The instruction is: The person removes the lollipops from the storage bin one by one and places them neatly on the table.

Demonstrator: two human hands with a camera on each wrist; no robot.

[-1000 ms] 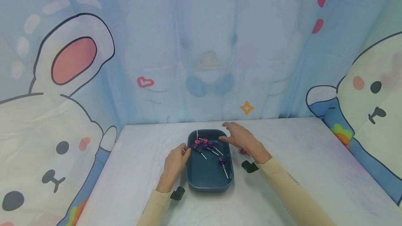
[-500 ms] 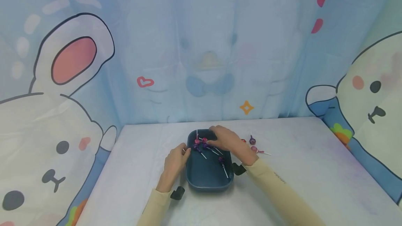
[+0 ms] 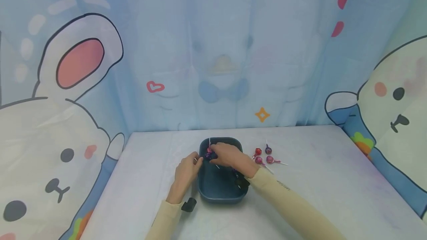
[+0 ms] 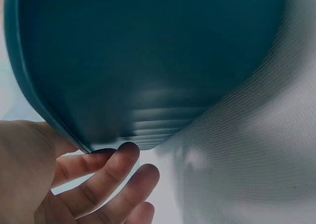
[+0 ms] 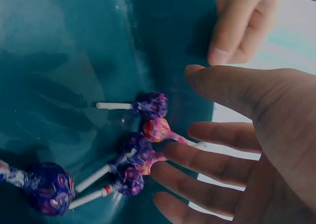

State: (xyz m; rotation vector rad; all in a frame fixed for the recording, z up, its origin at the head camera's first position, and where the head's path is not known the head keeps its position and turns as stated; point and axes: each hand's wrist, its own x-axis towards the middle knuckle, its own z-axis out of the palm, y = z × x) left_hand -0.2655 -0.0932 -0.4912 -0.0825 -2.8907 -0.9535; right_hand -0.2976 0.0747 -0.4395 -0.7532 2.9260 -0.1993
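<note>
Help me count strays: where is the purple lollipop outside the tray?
In the head view, the purple lollipop lies on the table right of the tray, beside a red lollipop and just beyond a pink one.

I observe diffuse, even light on the white table (image 3: 317,192), pale glare streaking the blue tray (image 4: 163,127), and soft, finger-shaped shadows across its floor.
</note>
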